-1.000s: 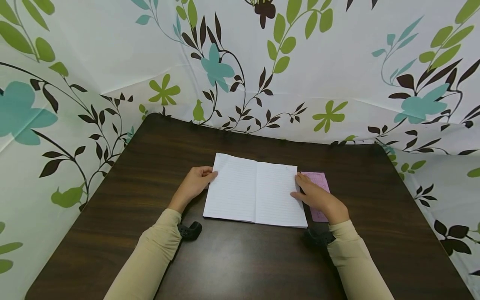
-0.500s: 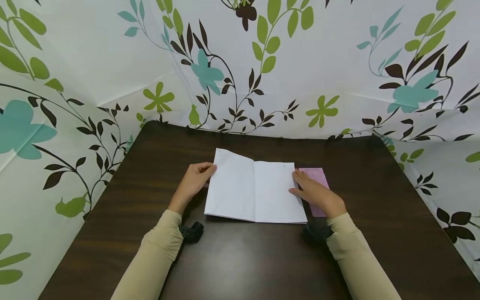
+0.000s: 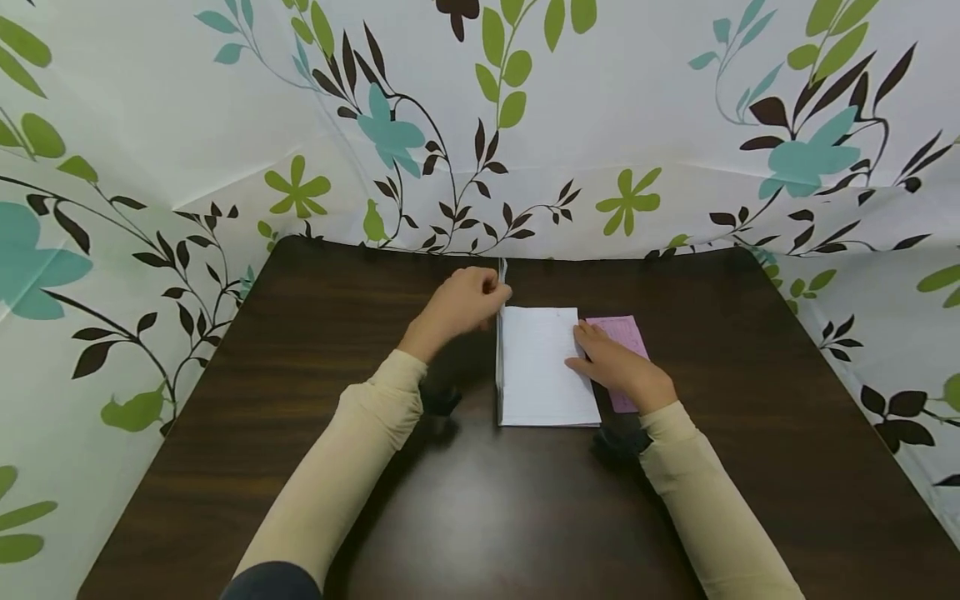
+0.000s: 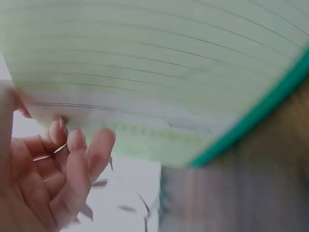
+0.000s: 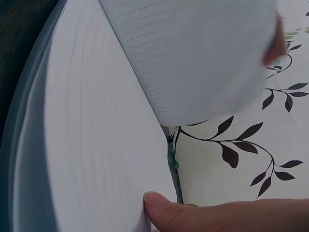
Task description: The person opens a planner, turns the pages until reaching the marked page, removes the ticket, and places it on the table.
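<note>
A lined notebook [image 3: 542, 371] lies on the dark table with its right page facing up. Its left half [image 3: 500, 354] is raised nearly upright at the fold and looks like a thin strip in the head view. My left hand [image 3: 461, 302] pinches that half near its outer edge. In the left wrist view, lined paper [image 4: 145, 63] with a green edge [image 4: 251, 113] spreads above the fingers of my left hand [image 4: 58, 169]. My right hand [image 3: 621, 367] rests on the right page's outer edge, with its thumb [image 5: 166, 212] on the paper in the right wrist view.
A pink booklet [image 3: 619, 336] lies right of the notebook, partly under my right hand. Behind the brown table [image 3: 337, 333] hangs a white cloth [image 3: 570, 108] with a leaf and flower print. A dark wrist device [image 3: 622, 442] sits below my right hand.
My left hand has swung the notebook's left half up from flat and over to the right, so it now stands at the fold. My right hand has stayed on the right page.
</note>
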